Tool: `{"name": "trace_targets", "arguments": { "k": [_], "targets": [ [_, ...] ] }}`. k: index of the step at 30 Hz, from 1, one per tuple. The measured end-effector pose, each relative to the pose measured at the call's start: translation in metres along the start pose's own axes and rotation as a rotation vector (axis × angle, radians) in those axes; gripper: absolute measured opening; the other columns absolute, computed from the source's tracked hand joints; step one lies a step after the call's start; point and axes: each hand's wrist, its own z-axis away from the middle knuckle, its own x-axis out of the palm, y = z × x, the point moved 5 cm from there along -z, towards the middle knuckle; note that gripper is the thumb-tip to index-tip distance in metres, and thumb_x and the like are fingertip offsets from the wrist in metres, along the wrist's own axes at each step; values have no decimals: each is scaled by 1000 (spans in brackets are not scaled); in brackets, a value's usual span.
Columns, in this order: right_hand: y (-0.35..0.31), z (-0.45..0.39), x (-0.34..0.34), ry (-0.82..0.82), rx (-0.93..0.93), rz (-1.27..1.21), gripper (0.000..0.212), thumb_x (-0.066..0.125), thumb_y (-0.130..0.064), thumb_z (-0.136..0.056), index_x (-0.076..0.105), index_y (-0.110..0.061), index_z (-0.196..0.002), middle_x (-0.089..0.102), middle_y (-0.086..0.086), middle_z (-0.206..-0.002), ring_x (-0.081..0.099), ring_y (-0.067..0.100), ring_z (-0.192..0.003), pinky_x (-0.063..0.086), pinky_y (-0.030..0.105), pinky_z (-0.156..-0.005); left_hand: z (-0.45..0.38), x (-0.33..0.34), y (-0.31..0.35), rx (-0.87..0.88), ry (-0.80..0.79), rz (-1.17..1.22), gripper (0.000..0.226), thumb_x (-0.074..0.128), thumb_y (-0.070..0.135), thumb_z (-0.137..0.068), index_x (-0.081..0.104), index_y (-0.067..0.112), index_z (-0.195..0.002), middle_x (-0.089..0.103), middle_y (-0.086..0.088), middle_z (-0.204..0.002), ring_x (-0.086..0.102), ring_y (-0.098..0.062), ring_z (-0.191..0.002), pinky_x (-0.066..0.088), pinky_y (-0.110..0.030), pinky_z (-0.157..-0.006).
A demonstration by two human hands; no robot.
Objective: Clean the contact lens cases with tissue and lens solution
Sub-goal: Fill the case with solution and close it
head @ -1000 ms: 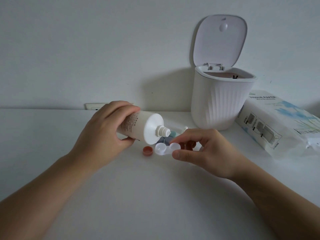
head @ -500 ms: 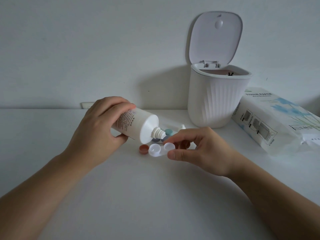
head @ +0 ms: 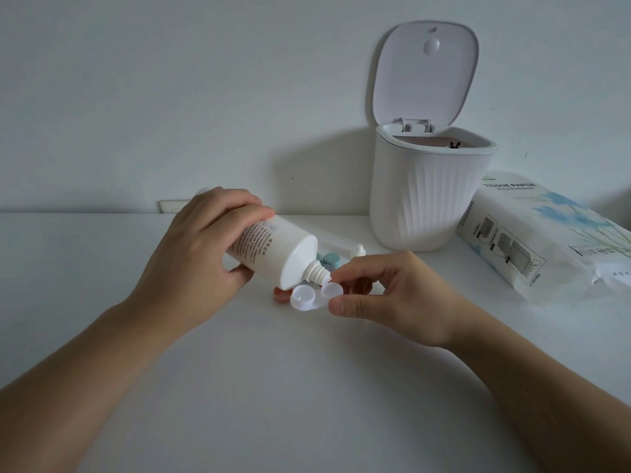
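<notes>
Since one second ago: bottle tipped further, nozzle now lowered to the right-hand well of the case; half a second ago it was above the gap between the wells. Left hand (head: 194,254) holds the lens solution bottle (head: 273,254) near its base, fingers curled over the top, thumb underneath; this grip is closed round the bottle body. Bottle lies tilted, uncapped nozzle (head: 319,273) pointing down and to the right, tip at the rim of the right well; cannot tell whether liquid is leaving it. Orange-red cap (head: 280,296) sits on the worktop (head: 239,387) just below the bottle's shoulder, partly hidden by the case. White contact lens case (head: 312,297), both wells open and facing up, is held just above or on the worktop; cannot tell which. Teal caps (head: 327,259) lie behind the nozzle, and a small white dropper tip (head: 358,250) beside them. Right hand (head: 403,302) pinches the right end of the case between thumb and forefinger, the other fingers loosely curled; something reddish shows behind the fingers, too hidden to identify. Behind, a white ribbed bin (head: 426,196) stands against the wall with its lid raised. At far right a pack of tissue paper (head: 546,240) lies flat on the worktop, near the bin.
</notes>
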Motion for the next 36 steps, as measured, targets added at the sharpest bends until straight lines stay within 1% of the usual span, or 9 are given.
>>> {"name": "trace_targets", "arguments": {
  "k": [6,9,11,14,18,20,26,33,36],
  "targets": [
    [3,-1,0,1,15,18,15,83,-25,-81,80,-24,-96,63,-14,-73,52,8,-70,47,34,-72,0,1,1,18,-1,-22,62,84,-7,-62,67,5,-121,62,-12,-123,56,-37,-115,34,-38,-115],
    [3,0,0,-2,11,14,15,83,-25,-81,80,-23,-97,62,-16,-71,51,8,-69,46,30,-70,0,1,3,35,-2,-23,63,84,-9,-61,68,5,-120,62,-14,-123,56,-38,-116,35,-44,-115],
    [3,-1,0,-6,6,14,16,82,-25,-82,80,-22,-98,61,-15,-71,50,9,-69,45,31,-69,-1,1,4,47,4,-26,63,84,-10,-61,67,4,-120,62,-14,-123,56,-39,-116,36,-46,-115],
    [3,-2,1,-11,2,8,17,82,-25,-82,80,-21,-99,61,-14,-72,50,8,-69,45,33,-69,-2,0,4,60,14,-37,64,84,-11,-60,67,4,-120,62,-16,-122,57,-39,-115,33,-44,-117],
    [3,-1,0,-11,12,0,18,82,-27,-82,80,-22,-99,61,-12,-72,51,8,-68,45,29,-68,-2,1,4,71,14,-41,64,83,-11,-60,65,5,-120,62,-17,-121,60,-41,-113,33,-48,-117],
    [4,-1,0,-11,14,-2,19,82,-26,-82,80,-22,-101,62,-10,-73,51,8,-68,45,28,-68,-2,0,4,75,19,-41,63,82,-11,-61,65,6,-120,62,-18,-121,61,-41,-112,33,-48,-117],
    [3,-1,0,-13,11,-26,20,82,-21,-83,80,-19,-102,64,-14,-73,52,5,-67,45,24,-67,-3,-1,6,90,29,-46,59,82,-11,-62,67,3,-117,62,-19,-119,59,-39,-112,36,-51,-114],
    [3,-2,1,-9,12,7,19,82,-25,-83,79,-18,-100,61,-8,-74,50,9,-69,45,32,-69,-4,-2,7,99,28,-63,59,81,-14,-61,68,2,-116,62,-20,-119,61,-41,-112,38,-54,-111],
    [3,-1,0,2,16,-1,20,82,-25,-82,80,-18,-101,62,-8,-75,51,9,-69,46,34,-69,-4,-2,7,100,33,-56,59,80,-14,-61,68,2,-116,62,-20,-119,60,-41,-112,38,-55,-110]
  ]
}}
